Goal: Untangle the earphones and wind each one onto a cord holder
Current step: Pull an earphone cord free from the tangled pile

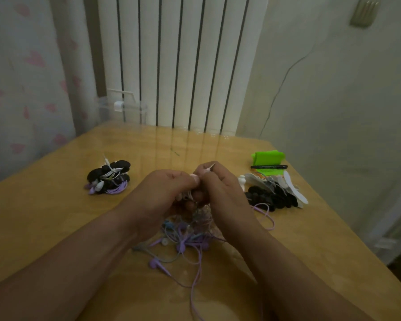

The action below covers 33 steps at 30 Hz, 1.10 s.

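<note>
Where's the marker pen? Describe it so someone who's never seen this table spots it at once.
On the wooden table, look to the far right side by the wall, where a bright green object stands. The marker pen lies flat along its near edge. It is the only slim, straight black thing there; the black pieces heaped nearer the person are rounded ovals.

Glossy yellow-brown wooden table (56, 216). White ribbed panel radiator (183, 66) behind its far edge. Clear plastic box (123, 110) by the far left corner. Bright green plastic piece (267, 157) on the right side, thin black marker pen (269, 167) lying across its front. Pale pink-flowered curtain (21, 89) at left.
</note>
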Available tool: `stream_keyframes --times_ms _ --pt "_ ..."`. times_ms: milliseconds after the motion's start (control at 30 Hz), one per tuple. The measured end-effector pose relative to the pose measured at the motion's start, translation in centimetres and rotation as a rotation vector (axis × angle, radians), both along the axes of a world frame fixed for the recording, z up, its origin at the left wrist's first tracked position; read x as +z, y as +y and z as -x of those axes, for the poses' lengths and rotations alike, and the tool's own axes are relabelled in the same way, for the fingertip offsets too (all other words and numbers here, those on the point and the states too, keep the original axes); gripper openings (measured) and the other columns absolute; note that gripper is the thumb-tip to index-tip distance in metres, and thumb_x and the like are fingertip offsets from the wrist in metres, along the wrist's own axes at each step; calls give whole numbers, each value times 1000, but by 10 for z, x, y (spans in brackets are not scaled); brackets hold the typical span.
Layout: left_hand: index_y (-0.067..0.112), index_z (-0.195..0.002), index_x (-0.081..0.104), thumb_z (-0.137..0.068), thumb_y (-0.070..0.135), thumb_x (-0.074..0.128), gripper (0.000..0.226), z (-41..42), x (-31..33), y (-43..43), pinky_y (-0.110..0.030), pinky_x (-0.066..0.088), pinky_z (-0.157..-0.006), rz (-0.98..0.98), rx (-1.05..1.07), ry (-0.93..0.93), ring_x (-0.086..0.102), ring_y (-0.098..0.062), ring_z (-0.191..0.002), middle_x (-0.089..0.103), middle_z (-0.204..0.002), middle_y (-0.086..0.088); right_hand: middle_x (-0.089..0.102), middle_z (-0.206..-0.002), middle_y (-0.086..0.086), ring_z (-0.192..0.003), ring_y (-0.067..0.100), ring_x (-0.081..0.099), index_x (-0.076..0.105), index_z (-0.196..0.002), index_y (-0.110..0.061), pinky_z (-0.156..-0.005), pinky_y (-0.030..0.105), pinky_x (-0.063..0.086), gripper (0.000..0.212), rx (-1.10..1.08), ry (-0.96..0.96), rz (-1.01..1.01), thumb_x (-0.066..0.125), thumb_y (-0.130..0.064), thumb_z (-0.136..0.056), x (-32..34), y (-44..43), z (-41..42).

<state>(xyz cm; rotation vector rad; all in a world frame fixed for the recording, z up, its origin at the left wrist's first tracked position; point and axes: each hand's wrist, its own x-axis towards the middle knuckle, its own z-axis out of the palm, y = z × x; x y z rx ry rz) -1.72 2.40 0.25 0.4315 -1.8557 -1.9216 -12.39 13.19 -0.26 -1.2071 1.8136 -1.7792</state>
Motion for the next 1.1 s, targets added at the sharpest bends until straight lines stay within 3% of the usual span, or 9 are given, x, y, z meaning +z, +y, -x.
stream_keyframes --times_ms 100,233,333,467,567,733,800,967,1100 --pt "5 -87 66 -77 33 76 31 2 2 -9 -39 58 -66 -105 23 18 64 -22 -66 68 -77 -13 60 -76 0 -72 15 56 58 -87 -17 -65 41 48 21 -79 80 39 51 -26 -105 -1 -1 -1" --pt "6 -81 63 -83 32 70 27 7 -2 -4 -31 54 -56 -76 28 48 60 -18 -58 63 -71 -11 58 -72 -4 -66 12 55 53 -90 -19 -60 33 47 22 -129 90 83 48 -28 -109 -4 -3 -3" --pt "1 -97 64 -87 30 68 31 8 -5 1 -30 57 -64 -93 3 82 62 -15 -64 67 -75 -6 64 -78 8 -71 24 61 54 -94 -20 -64 44 52 21 -133 69 75 48 -32 -110 -6 -6 1" --pt "-3 -113 64 -96 24 66 32 6 -4 -2 -36 61 -78 -69 -42 81 68 -23 -80 74 -88 -10 63 -81 0 -73 9 60 56 -98 -19 -63 25 48 14 -146 192 110 52 -26 -109 -5 -3 6" --pt "-3 -115 62 -96 23 67 32 4 -4 -1 -42 62 -86 -21 -20 105 69 -30 -88 75 -100 -19 61 -86 -2 -80 16 61 56 -98 -22 -67 28 49 13 -174 281 133 51 -27 -109 -5 -4 4" --pt "-1 -113 60 -101 16 64 22 2 -4 4 -44 61 -88 164 93 150 74 -34 -97 77 -99 -16 67 -88 2 -80 9 64 56 -100 -14 -64 20 52 20 -121 77 176 45 -26 -111 -3 -5 -7" --pt "0 -112 60 -101 16 64 20 4 -5 6 -38 62 -85 180 103 170 76 -28 -94 78 -97 -13 67 -90 4 -82 14 65 56 -99 -15 -65 25 55 21 -148 69 202 44 -27 -112 -4 -6 -10" --pt "-1 -110 60 -102 15 63 18 4 -7 14 -27 59 -75 172 54 219 74 -19 -83 77 -90 -12 64 -88 10 -86 34 64 54 -95 -20 -72 59 57 24 -247 46 250 44 -34 -111 -8 -11 -12" --pt "-3 -112 56 -102 18 61 24 5 -6 19 -25 57 -69 121 -25 207 72 -20 -77 75 -87 -15 59 -74 -3 -70 20 57 52 -93 -16 -64 57 52 24 -297 96 248 45 -33 -110 -5 -10 -9"
